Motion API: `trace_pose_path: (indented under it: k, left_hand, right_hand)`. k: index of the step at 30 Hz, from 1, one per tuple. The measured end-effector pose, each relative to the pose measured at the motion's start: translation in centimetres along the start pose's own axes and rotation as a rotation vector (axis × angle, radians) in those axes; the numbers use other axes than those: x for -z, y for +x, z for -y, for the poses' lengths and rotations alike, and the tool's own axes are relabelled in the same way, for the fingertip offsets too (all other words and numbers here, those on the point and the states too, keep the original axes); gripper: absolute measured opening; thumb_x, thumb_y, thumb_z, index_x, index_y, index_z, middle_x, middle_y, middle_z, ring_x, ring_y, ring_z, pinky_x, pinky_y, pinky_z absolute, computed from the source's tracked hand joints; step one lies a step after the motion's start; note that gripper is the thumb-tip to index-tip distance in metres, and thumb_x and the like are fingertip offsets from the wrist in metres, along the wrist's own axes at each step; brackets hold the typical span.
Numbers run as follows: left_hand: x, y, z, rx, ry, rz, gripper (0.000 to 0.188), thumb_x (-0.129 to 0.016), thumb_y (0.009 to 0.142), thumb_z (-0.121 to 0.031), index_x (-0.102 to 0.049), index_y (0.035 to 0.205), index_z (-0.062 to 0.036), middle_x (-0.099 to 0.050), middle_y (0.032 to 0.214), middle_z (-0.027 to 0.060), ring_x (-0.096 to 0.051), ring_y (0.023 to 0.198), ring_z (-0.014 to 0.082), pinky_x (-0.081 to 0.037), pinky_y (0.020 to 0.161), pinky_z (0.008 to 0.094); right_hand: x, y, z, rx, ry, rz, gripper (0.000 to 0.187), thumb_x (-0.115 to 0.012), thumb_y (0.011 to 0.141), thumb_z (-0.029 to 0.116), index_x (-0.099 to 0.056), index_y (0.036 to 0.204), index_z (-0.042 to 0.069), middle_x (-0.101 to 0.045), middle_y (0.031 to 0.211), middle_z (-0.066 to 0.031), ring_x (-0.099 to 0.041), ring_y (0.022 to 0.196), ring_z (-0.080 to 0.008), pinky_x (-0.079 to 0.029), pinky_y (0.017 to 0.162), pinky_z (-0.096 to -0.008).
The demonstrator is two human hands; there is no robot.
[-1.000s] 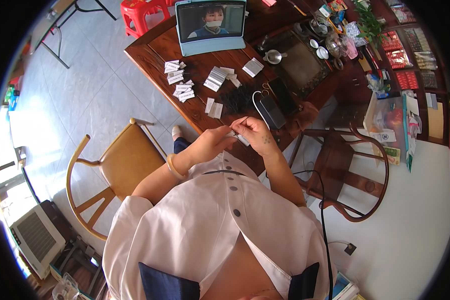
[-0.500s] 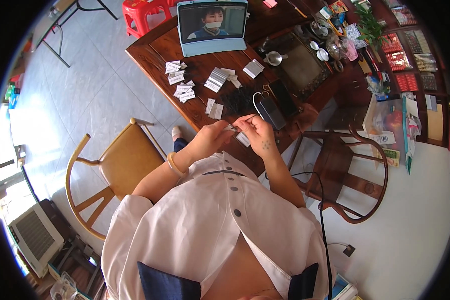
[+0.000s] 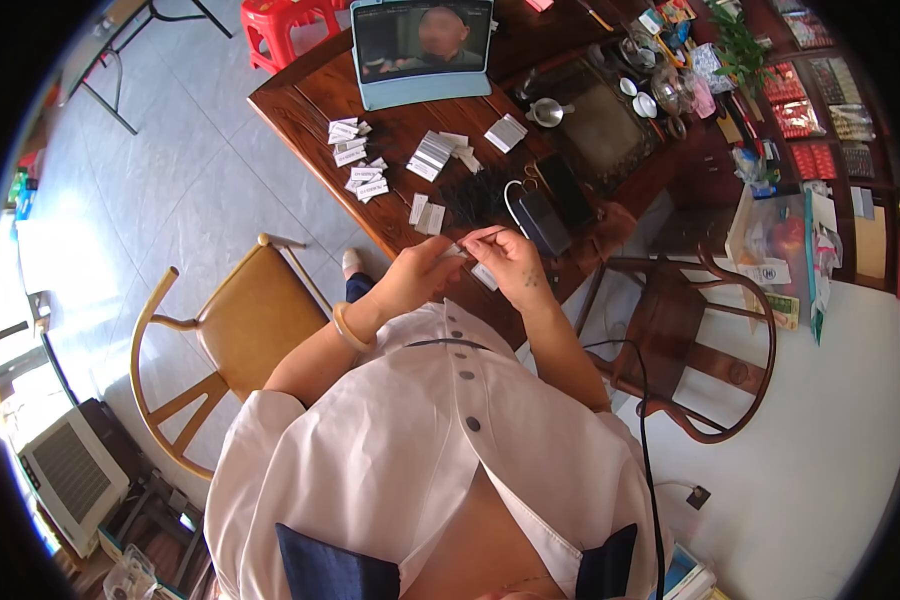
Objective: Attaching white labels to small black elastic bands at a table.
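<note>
Over the table's near edge, my left hand (image 3: 410, 276) is closed on a small white tag (image 3: 454, 251). My right hand (image 3: 516, 268) meets it at the fingertips, pinched together; whatever thin thing it holds is too small to make out. Beneath my right hand lies another white card tag (image 3: 485, 276). Just beyond my hands is a tangle of thin black strings (image 3: 473, 198), beside a pair of tags (image 3: 427, 214). Farther off sit stacked tags (image 3: 430, 156) and a fanned stack (image 3: 506, 133). Loose tags (image 3: 367, 182) with dark strings are heaped at the left.
A tablet in a light blue case (image 3: 422, 92) stands at the back. Right of the strings are a dark box with a white cable (image 3: 543, 224), a dark phone-like slab (image 3: 568, 195) and a tea tray (image 3: 610, 135). Chairs stand left (image 3: 250, 320) and right (image 3: 660, 325).
My hands stay together over the table edge, with small shifts of the fingers; the left fingers now cover more of the tag. The tablet's picture has changed. The piles look the same.
</note>
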State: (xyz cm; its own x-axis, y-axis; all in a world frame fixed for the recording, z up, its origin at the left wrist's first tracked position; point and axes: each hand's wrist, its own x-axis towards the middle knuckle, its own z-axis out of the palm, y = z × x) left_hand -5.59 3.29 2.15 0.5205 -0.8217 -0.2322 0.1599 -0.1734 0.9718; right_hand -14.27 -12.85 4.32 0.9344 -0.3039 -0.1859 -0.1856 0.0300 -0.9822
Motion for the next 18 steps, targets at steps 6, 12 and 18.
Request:
trace_pose_path:
  k: [6, 12, 18]
  left_hand:
    - [0.6, -0.1, 0.6, -0.172, 0.185, 0.014, 0.013, -0.057, 0.093, -0.012, -0.056, 0.099, -0.0004, -0.06, 0.073, 0.0037, -0.056, 0.067, 0.0104, -0.046, 0.061, 0.0241]
    - [0.0, -0.4, 0.5, -0.107, 0.143, 0.009, 0.018, -0.057, 0.091, -0.014, -0.056, 0.104, -0.0011, -0.064, 0.075, 0.0105, -0.064, 0.066, 0.0214, -0.05, 0.059, 0.0312]
    - [0.9, -0.1, -1.1, -0.496, 0.599, -0.105, 0.029, -0.067, 0.083, -0.008, -0.057, 0.11, -0.0032, -0.062, 0.102, 0.0138, -0.063, 0.089, 0.0174, -0.051, 0.069, 0.0275]
  right_hand:
    - [-0.4, -0.8, 0.6, 0.13, -0.114, -0.095, 0.012, -0.058, 0.09, 0.009, -0.061, 0.09, -0.003, -0.065, 0.083, -0.008, -0.06, 0.073, -0.0106, -0.048, 0.068, -0.0245]
    - [-0.4, -0.9, 1.3, 0.474, -0.59, -0.051, 0.005, -0.06, 0.085, 0.002, -0.061, 0.088, -0.002, -0.064, 0.086, -0.0092, -0.062, 0.079, -0.019, -0.049, 0.069, -0.0276]
    - [-0.5, -1.1, 2.3, 0.544, -0.725, -0.045, 0.008, -0.067, 0.077, 0.004, -0.062, 0.083, 0.001, -0.059, 0.099, -0.0099, -0.058, 0.092, -0.0275, -0.047, 0.08, -0.0363]
